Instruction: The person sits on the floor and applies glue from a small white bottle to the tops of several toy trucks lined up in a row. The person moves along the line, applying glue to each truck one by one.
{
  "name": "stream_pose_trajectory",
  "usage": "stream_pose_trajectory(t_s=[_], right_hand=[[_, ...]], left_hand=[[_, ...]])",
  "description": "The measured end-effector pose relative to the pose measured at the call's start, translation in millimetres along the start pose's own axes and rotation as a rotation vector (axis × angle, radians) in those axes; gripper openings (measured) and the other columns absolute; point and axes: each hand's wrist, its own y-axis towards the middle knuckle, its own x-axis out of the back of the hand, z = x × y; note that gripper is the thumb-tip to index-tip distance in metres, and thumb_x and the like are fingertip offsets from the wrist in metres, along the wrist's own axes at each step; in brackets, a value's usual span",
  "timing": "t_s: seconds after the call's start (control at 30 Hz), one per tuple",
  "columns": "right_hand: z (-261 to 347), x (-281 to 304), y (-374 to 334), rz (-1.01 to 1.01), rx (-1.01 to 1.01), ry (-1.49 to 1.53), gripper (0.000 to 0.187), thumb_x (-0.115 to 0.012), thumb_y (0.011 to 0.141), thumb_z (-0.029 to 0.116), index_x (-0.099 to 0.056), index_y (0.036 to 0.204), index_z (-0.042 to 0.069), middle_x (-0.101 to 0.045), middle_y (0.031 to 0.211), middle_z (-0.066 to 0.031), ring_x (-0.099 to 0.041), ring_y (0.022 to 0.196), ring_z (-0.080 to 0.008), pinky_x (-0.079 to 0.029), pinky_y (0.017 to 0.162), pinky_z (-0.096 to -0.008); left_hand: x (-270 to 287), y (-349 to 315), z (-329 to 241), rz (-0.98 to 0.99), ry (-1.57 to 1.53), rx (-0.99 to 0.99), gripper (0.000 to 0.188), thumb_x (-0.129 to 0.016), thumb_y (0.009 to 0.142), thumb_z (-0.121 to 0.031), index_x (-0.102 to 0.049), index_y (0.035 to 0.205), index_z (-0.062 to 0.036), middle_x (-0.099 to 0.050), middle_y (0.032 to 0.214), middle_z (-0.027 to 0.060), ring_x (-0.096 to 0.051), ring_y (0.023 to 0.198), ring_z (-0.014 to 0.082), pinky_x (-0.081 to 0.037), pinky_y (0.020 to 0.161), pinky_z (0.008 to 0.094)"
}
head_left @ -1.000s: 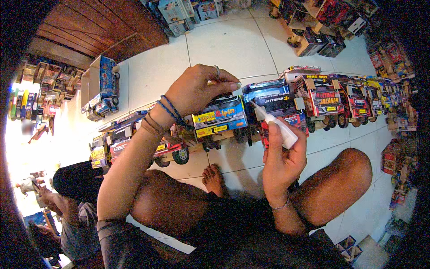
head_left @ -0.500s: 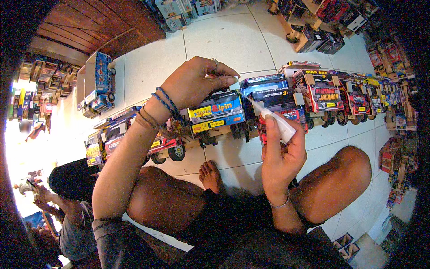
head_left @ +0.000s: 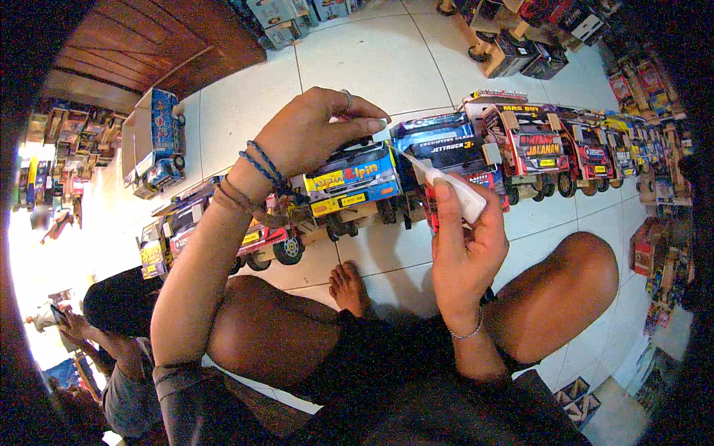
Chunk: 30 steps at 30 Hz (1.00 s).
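My left hand point(head_left: 321, 132) pinches a small white block point(head_left: 381, 132) between thumb and fingertips, at the upper right corner of a toy truck point(head_left: 352, 183) with a blue and yellow front. In my right hand point(head_left: 468, 249) is a white squeeze bottle point(head_left: 462, 199) with a long thin nozzle. The nozzle slants up and left, its tip close to the white block; whether they touch I cannot tell. Beside that truck, behind the bottle, stands a dark blue toy truck point(head_left: 439, 143) with a similar white block on its right side.
More toy trucks point(head_left: 529, 149) form a row across the tiled floor point(head_left: 372, 67). A blue open-bed truck point(head_left: 158, 141) stands far left, near a brown wooden panel point(head_left: 149, 44). Other trucks point(head_left: 513, 52) lie far right. A person point(head_left: 126, 364) sits at my left.
The whole view has shifted slightly. Both hands keep their grips, and the nozzle tip appears a little nearer the white block.
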Motion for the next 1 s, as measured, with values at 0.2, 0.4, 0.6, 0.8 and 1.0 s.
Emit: stream_pose_trajectory(t_s=[0.2,0.4,0.6,0.8,1.0], right_hand=[[-3,-6,4,-0.035,0.132,0.010,0.019,-0.067,0.097,0.015,-0.064,0.109,0.000,-0.069,0.090,-0.0042,-0.057,0.072,-0.0038,-0.044,0.058,-0.0195],[1,-2,3,-0.018,0.060,0.002,0.022,-0.068,0.096,0.018,-0.064,0.109,0.001,-0.072,0.093,-0.0088,-0.065,0.080,-0.0111,-0.051,0.069,-0.0275],[1,-4,2,-0.030,0.060,0.021,0.019,-0.068,0.096,0.015,-0.063,0.109,0.002,-0.067,0.082,-0.0016,-0.050,0.055,-0.0020,-0.037,0.044,-0.0196],[3,-6,-7,0.061,0.120,-0.117,0.019,-0.069,0.096,0.014,-0.063,0.110,0.003,-0.066,0.078,-0.0011,-0.050,0.051,-0.0024,-0.037,0.043,-0.0203],[2,-7,-7,0.071,0.156,-0.146,0.019,-0.068,0.096,0.013,-0.063,0.110,0.002,-0.067,0.078,-0.0015,-0.049,0.050,-0.0024,-0.037,0.043,-0.0211]], left_hand=[[0,-1,-4,-0.008,0.039,0.023,0.032,-0.066,0.097,-0.028,-0.071,0.119,-0.0045,-0.074,0.105,0.0047,-0.065,0.093,0.0089,-0.053,0.087,0.0266],[1,0,-6,0.004,0.040,0.040,0.033,-0.066,0.097,-0.028,-0.071,0.119,-0.0050,-0.074,0.104,0.0039,-0.065,0.092,0.0085,-0.053,0.086,0.0263],[-2,0,-4,-0.040,-0.029,0.007,0.029,-0.068,0.094,-0.029,-0.075,0.112,-0.0081,-0.075,0.096,0.0131,-0.069,0.089,0.0188,-0.054,0.084,0.0318],[-2,0,-3,-0.061,0.018,-0.039,0.028,-0.069,0.093,-0.028,-0.075,0.111,-0.0078,-0.074,0.096,0.0124,-0.069,0.088,0.0190,-0.054,0.084,0.0309],[2,1,-5,0.013,0.027,-0.018,0.030,-0.066,0.097,-0.027,-0.072,0.118,-0.0060,-0.074,0.105,0.0070,-0.066,0.095,0.0113,-0.053,0.087,0.0282]])
